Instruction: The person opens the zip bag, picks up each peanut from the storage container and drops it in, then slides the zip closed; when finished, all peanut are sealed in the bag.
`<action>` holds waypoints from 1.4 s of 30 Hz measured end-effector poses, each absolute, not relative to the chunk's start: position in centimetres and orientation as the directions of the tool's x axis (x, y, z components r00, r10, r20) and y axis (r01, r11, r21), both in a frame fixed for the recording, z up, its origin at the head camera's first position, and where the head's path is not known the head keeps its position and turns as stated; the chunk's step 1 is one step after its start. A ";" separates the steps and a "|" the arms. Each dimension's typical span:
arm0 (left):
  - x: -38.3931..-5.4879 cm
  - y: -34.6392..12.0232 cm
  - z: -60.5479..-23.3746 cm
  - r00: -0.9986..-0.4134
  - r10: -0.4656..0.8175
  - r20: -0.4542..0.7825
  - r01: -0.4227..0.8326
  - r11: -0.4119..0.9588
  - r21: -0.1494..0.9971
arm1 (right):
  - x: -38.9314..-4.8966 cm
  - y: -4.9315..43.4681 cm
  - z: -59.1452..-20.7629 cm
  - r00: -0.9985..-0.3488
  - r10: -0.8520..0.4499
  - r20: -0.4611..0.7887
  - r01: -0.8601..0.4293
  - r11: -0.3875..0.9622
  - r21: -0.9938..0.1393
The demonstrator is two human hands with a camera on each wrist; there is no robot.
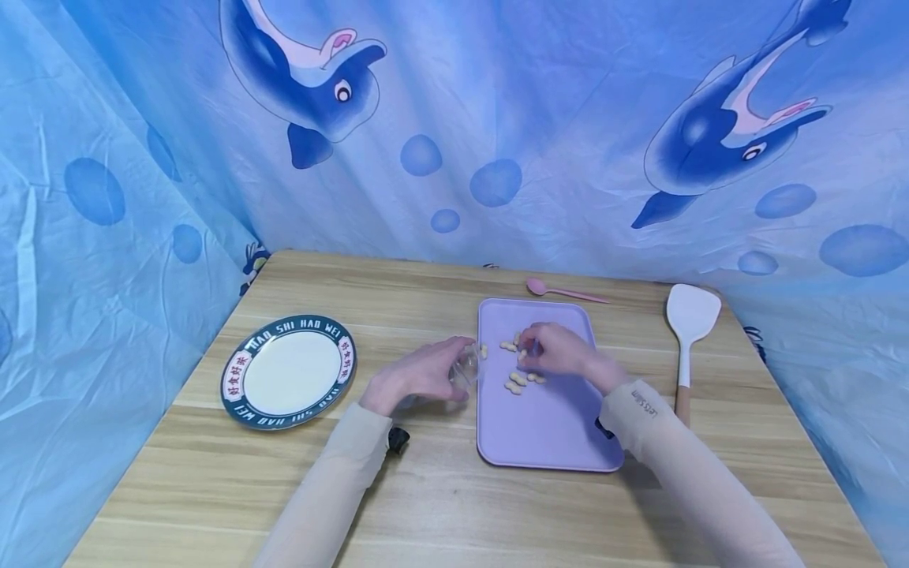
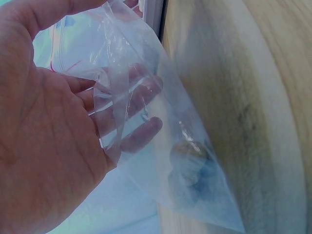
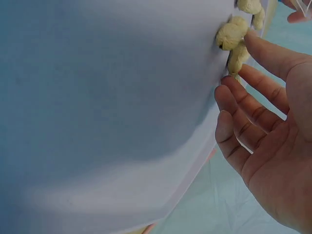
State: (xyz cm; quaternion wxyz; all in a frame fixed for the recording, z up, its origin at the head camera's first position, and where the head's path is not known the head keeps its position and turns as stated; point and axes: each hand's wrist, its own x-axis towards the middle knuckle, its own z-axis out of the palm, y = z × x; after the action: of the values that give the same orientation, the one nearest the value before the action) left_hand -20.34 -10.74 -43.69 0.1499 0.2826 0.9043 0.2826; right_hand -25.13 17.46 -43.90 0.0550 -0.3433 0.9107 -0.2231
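Observation:
My left hand (image 1: pixel 429 369) holds a clear zip-seal plastic bag (image 2: pixel 165 126) just left of the purple tray (image 1: pixel 547 434). The thumb lies along the bag's top edge and the fingers show through the film. A peanut-like lump (image 2: pixel 189 155) is visible low in the bag. Over the tray, my right hand (image 1: pixel 557 349) pinches a peanut (image 3: pixel 237 58) between thumb and index finger; its other fingers are loosely bent. More unshelled peanuts (image 1: pixel 516 382) lie scattered on the tray near the right fingertips, and one (image 1: pixel 484 351) is at its left edge beside the bag.
A white plate with a dark green lettered rim (image 1: pixel 291 371) stands at the left of the wooden table (image 1: pixel 440 505). Behind the tray lies a pink spoon (image 1: pixel 537 287). A white spatula (image 1: pixel 692 312) with a wooden handle lies to the right, near the right forearm.

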 end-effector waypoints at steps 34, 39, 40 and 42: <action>-20.4 -10.7 -43.7 -0.795 0.593 -0.130 0.425 0.696 0.579 | -23.2 15.1 -40.5 -0.737 -0.671 0.079 -0.639 0.654 -0.405; -20.5 -10.8 -43.8 -0.795 0.593 -0.127 0.426 0.694 0.581 | -22.3 13.8 -39.5 -0.704 -0.705 0.083 -0.670 0.620 -0.409; -20.5 -10.8 -43.8 -0.794 0.594 -0.126 0.426 0.693 0.582 | -22.1 13.6 -39.4 -0.699 -0.710 0.085 -0.675 0.615 -0.407; -20.5 -10.8 -43.8 -0.794 0.595 -0.126 0.428 0.693 0.580 | -21.9 13.1 -39.3 -0.691 -0.717 0.086 -0.684 0.611 -0.399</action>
State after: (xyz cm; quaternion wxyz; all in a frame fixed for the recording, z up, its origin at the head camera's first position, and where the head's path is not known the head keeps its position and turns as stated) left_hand -20.54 -10.79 -43.81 0.1539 0.2819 0.9071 0.2721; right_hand -21.89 13.10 -39.31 0.0413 -0.3907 0.8966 -0.2045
